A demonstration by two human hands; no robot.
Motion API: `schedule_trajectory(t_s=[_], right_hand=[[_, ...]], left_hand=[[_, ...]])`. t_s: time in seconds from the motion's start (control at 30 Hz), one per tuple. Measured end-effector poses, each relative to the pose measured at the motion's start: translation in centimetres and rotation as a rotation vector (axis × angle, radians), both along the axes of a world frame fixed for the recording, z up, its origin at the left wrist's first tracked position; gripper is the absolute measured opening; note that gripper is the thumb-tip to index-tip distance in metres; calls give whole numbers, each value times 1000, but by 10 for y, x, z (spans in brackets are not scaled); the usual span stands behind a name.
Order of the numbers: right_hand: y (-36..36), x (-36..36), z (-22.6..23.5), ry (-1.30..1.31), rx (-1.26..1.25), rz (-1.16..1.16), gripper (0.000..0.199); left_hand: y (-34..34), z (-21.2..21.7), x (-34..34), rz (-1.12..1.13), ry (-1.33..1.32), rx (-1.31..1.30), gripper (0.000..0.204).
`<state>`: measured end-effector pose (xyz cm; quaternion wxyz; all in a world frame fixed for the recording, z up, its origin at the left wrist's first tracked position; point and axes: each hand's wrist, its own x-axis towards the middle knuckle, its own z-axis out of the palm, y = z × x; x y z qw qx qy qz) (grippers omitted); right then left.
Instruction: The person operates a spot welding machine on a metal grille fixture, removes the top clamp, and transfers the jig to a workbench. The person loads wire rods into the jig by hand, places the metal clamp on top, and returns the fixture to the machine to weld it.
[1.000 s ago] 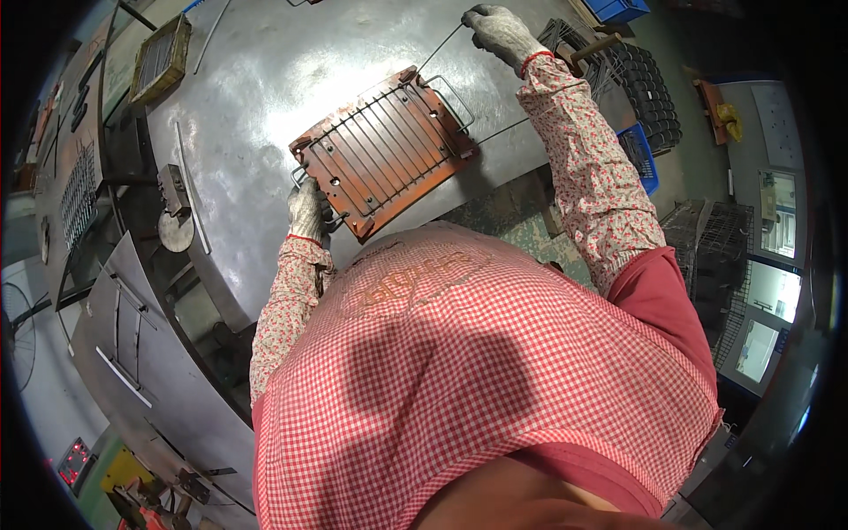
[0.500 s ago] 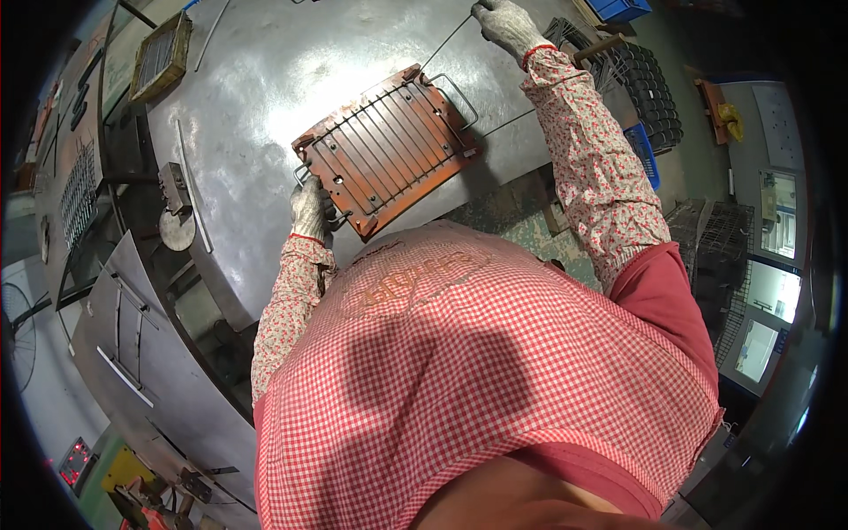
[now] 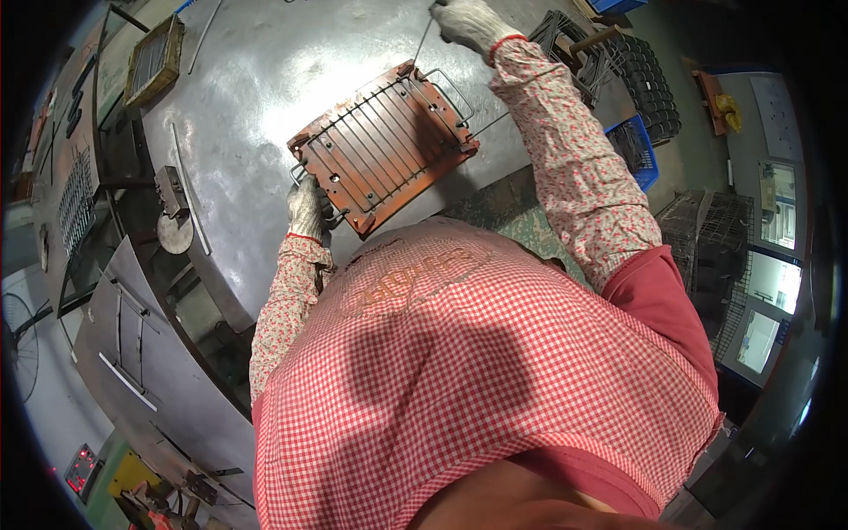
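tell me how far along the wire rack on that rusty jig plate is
Looks done: a row of parallel wires and a wire frame already lie on the rust-coloured jig plate on the metal table. In hand: the gloved left hand grips the plate's near corner, while the gloved right hand holds a thin wire rod at the table's far edge. Left: that rod is not on the plate yet.

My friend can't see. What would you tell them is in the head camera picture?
A person in a red checked apron leans over a round grey metal table, their gloved left hand holding the edge of a rust-red jig plate with a wire rack lying on it. Their gloved right hand reaches across to a thin metal rod.
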<state>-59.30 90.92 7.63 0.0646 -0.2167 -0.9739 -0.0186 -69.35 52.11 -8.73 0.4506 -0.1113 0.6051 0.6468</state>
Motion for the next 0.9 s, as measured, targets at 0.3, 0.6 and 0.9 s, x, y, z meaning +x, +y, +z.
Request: schedule_trajectory(t_s=[0.3, 0.6, 0.9], right_hand=[[-73, -2, 1, 327, 332, 102, 21], [-111, 78, 59, 569, -1204, -324, 47], [-111, 216, -61, 667, -1407, -791, 40]], left_hand=[[-2, 2, 0, -9, -11, -12, 17], [-7, 14, 12, -44, -52, -36, 22], [-8, 9, 10, 15, -79, 49, 20]])
